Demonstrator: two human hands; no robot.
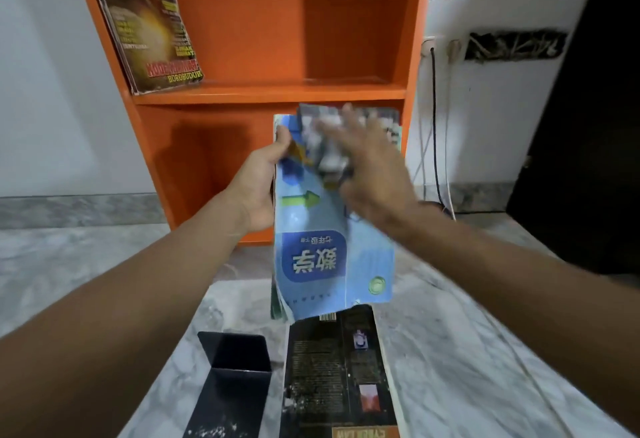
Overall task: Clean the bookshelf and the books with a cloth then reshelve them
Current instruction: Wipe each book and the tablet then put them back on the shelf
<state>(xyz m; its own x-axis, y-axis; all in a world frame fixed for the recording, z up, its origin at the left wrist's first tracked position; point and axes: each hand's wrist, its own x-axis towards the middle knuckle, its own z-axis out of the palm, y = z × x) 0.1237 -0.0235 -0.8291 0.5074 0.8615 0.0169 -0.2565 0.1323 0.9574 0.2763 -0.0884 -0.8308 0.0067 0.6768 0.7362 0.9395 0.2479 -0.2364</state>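
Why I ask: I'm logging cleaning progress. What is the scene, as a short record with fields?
left hand: grips blue book by its edge
right hand: presses cloth on the blue book, motion-blurred
bookshelf: orange, magazines leaning on upper shelf
floor: black book and black bookend

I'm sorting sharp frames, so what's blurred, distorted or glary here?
Head view: right hand and the cloth under it are motion-smeared; left hand and the light blue book it grips look sharper; the orange bookshelf leans from wide-angle distortion, faint glare on its shelf.
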